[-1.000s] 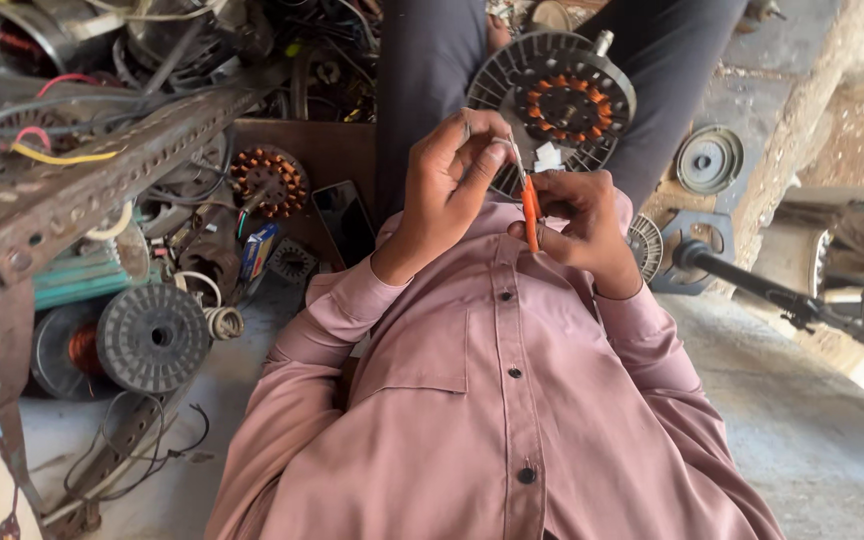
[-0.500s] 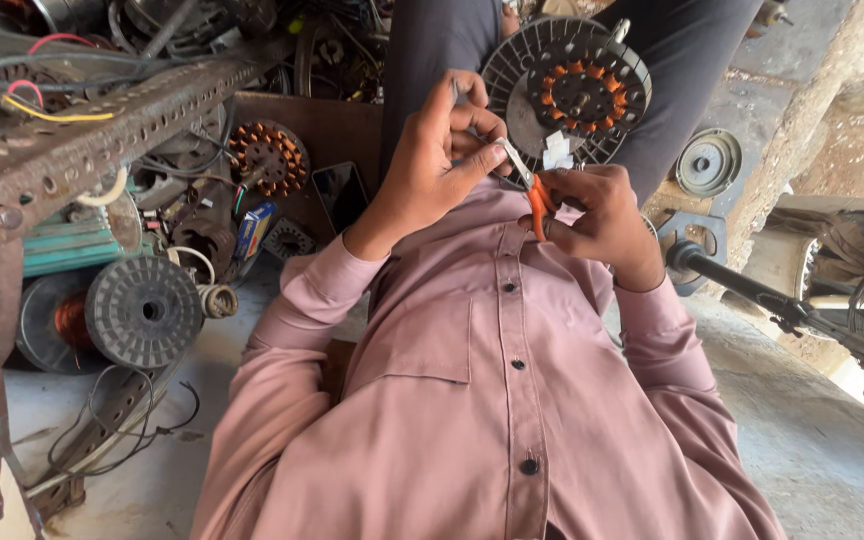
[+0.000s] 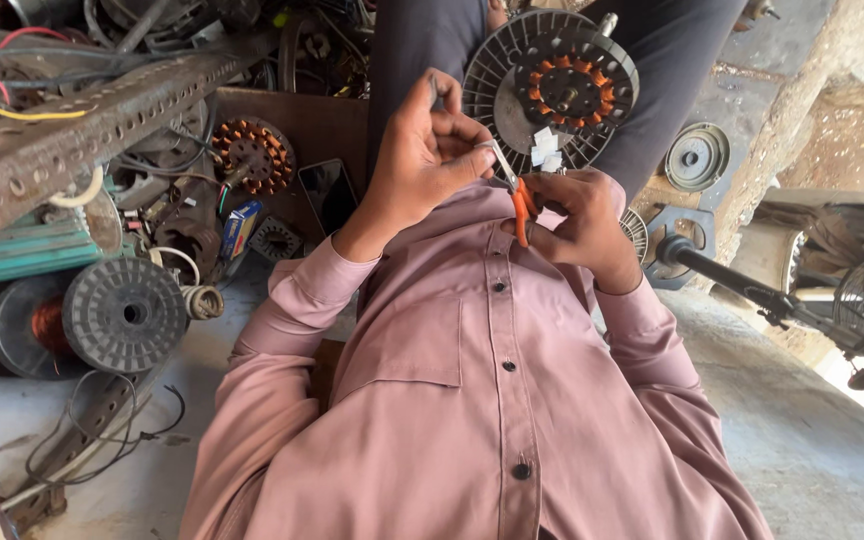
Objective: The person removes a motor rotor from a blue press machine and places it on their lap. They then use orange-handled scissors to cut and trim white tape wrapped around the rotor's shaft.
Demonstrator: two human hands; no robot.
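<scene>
My right hand (image 3: 577, 220) grips orange-handled scissors (image 3: 517, 200), blades pointing up and left. My left hand (image 3: 427, 150) pinches something small at the blade tips; it is too small to make out. Both hands are raised in front of my chest, over my pink buttoned shirt (image 3: 482, 400). Just beyond them, a round fan motor (image 3: 552, 85) with copper windings and a ribbed grey rim rests on my lap, with small white paper pieces (image 3: 547, 150) near its lower edge.
At the left stand a rusty perforated metal bar (image 3: 102, 120), loose wires, another wound stator (image 3: 252, 155), a grey ribbed disc (image 3: 124, 315) and a dark phone (image 3: 327, 195). A round metal cover (image 3: 697, 155) and a fan stand rod (image 3: 752, 290) lie to the right.
My hands have shifted slightly rightward and lower in view. The left fingers have closed in on the scissor tips; the right keeps hold of the scissors.
</scene>
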